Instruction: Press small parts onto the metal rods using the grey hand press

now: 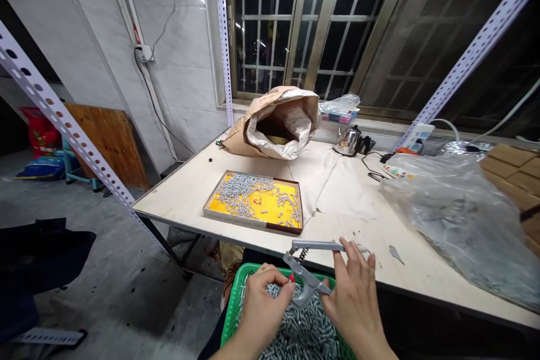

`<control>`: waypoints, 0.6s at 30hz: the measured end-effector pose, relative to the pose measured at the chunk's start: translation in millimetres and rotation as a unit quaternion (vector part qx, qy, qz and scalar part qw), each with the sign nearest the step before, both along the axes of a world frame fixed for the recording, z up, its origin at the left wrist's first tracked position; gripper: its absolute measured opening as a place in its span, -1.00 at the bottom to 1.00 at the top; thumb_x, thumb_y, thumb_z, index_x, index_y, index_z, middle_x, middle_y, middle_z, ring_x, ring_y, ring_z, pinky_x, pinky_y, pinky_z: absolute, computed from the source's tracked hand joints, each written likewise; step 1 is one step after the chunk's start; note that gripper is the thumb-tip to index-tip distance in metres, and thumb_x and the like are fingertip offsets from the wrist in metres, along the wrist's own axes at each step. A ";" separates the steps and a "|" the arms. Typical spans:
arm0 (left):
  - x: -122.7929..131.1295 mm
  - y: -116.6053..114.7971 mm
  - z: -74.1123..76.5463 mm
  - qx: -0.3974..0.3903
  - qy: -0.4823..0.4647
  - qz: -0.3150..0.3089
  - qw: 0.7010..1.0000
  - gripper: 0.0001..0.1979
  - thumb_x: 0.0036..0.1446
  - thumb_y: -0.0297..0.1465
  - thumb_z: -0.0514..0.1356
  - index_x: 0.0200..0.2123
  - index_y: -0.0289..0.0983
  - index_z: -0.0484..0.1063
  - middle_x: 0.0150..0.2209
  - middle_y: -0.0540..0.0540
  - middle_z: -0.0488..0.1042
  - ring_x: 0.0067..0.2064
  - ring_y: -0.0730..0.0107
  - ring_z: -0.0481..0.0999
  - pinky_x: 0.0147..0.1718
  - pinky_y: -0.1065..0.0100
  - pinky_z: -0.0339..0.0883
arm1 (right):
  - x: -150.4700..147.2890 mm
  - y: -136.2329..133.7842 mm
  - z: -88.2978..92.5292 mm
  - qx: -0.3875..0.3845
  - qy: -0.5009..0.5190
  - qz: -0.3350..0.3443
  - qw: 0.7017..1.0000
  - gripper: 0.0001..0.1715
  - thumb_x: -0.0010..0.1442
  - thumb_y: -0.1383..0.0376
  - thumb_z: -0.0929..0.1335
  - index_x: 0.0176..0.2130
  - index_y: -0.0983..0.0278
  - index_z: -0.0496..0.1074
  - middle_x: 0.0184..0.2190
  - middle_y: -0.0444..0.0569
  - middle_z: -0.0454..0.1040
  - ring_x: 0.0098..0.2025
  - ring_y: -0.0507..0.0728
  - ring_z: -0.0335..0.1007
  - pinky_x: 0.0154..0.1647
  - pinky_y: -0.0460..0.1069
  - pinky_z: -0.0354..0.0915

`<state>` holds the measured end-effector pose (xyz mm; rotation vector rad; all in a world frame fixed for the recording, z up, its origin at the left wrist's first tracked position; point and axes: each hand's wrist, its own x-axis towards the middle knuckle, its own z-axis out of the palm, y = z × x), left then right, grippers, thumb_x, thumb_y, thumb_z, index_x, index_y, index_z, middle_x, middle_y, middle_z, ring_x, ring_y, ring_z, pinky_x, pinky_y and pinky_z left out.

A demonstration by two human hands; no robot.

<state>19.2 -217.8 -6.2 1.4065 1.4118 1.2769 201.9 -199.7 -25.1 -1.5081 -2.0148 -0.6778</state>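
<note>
My right hand (353,287) grips a grey metal hand squeezer (310,281), a plier-like tool with a coil spring between its handles. Its fingers lie over the upper handle and the thumb is by the lower one; the handles stand apart. At the tool's jaw, beside a small red piece (291,278), the thumb and forefinger of my left hand (266,301) are pinched together. Whatever they hold is too small to make out. Beneath both hands is a green plastic basket (230,315) filled with small metal pins or screws (310,329).
On the table (177,197) lies a shallow tray (240,224) with a yellow bottom and many small metal parts. Behind it rests an open paper sack (240,135). To the right are a kettle (349,140), a clear plastic bag (455,219) and cardboard boxes (514,166).
</note>
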 end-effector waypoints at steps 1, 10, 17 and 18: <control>-0.3 -3.3 0.6 0.024 0.017 0.004 1.000 -0.84 -0.07 -0.47 0.20 -0.65 -0.28 0.38 -0.57 -0.04 0.41 -0.41 0.34 0.39 -0.35 0.37 0.20 | -0.1 -4.1 -1.8 0.001 0.005 -0.011 1.000 -0.47 0.00 0.37 0.21 0.00 0.49 0.23 0.14 0.35 0.15 0.24 0.42 -0.04 0.21 0.40 -0.06; -8.9 -18.1 1.0 -0.040 0.051 -0.054 0.996 -0.86 -0.08 -0.50 0.22 -0.64 -0.28 0.40 -0.53 -0.05 0.45 -0.39 0.32 0.42 -0.31 0.36 0.22 | 0.1 -25.5 -17.0 -0.030 0.028 -0.002 0.999 -0.22 -0.11 0.41 0.24 0.14 0.47 0.05 0.31 0.33 -0.18 0.33 0.45 -0.26 0.22 0.40 -0.08; -45.0 -15.2 11.7 -0.137 0.161 -0.143 0.967 -0.87 -0.03 -0.42 0.21 -0.58 -0.28 0.46 -0.46 -0.07 0.52 -0.34 0.30 0.46 -0.26 0.34 0.25 | 49.8 -31.3 -60.3 -0.060 0.014 -0.013 0.998 -0.10 -0.15 0.35 0.24 0.19 0.42 -0.02 0.33 0.28 -0.22 0.32 0.50 -0.25 0.18 0.45 -0.05; -49.6 -14.8 10.6 -0.143 0.205 -0.172 0.953 -0.90 -0.03 -0.39 0.23 -0.53 -0.27 0.50 -0.41 -0.09 0.54 -0.29 0.26 0.47 -0.23 0.32 0.25 | 58.6 -32.1 -67.2 -0.064 0.008 -0.012 0.998 -0.09 -0.15 0.33 0.24 0.19 0.42 -0.04 0.33 0.29 -0.22 0.32 0.52 -0.24 0.16 0.46 -0.05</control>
